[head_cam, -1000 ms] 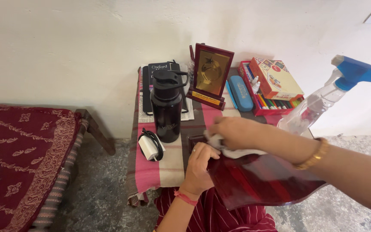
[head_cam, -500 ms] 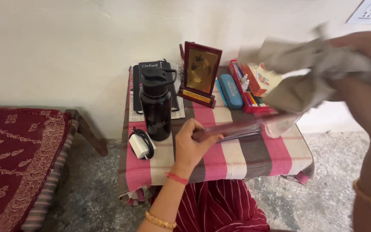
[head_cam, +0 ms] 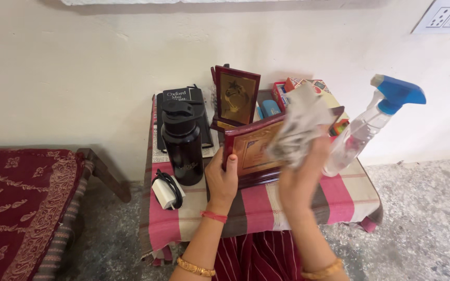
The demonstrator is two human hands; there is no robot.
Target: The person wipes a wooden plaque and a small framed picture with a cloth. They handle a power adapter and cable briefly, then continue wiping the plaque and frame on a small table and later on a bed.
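Note:
My left hand [head_cam: 222,179] grips the left edge of a dark red framed plaque [head_cam: 253,151], which stands tilted on the striped cloth of a small table [head_cam: 350,195]. My right hand [head_cam: 300,174] is closed on a crumpled grey-white cloth [head_cam: 300,127] and presses it against the plaque's front, hiding its right part. The cloth is blurred by motion. A second, upright framed plaque [head_cam: 235,99] stands just behind.
A black flask [head_cam: 182,141] and a black book [head_cam: 183,96] are at the table's left, a white charger with cable [head_cam: 166,191] near its front. A spray bottle with blue trigger [head_cam: 371,125] stands right, boxes [head_cam: 308,88] behind. A red patterned bed [head_cam: 22,198] lies left.
The plaque went from lying flat to standing tilted upright in my left hand. My right hand raised the cloth high, then brought it down onto the plaque's face.

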